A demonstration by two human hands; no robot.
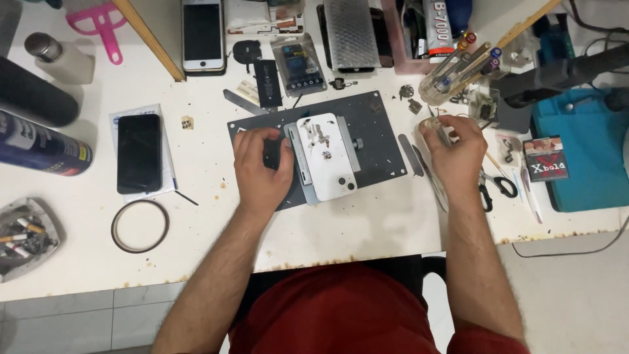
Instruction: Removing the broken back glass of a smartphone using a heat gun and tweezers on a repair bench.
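- Clearly the dark work mat [377, 131] anchors the layout; far to its left a dish of cigarette butts [26, 237] sits at the table's edge, probably kept well away from the small parts.
- Left of the mat a dark phone [139, 153] lies face up on a white packet, and nearer the person than that a ring of tape [139, 226] lies flat, both seemingly parked within reach but off the working surface.
- Beyond the mat's far left corner a white phone [203, 36] and a flat black battery [267, 83] lie apart from the work.
- On the mat's left part the left hand [262, 164] rests, fingers curled against the left side of the grey clamp [303, 167], apparently steadying it; whether the fingers pinch anything cannot be told.
- At the mat's middle the white phone shell [326, 157] lies back-up in that clamp, camera rings toward the person, small screws scattered on it; the clamp likely keeps it from sliding.
- Just off the mat's right edge the right hand [455, 147] is closed in a narrow pinch around a thin clear-handled tool [434, 124], held low over the table.
- Right of that hand, scissors [495, 187] and a teal cloth [580, 154] lie well clear of the mat.
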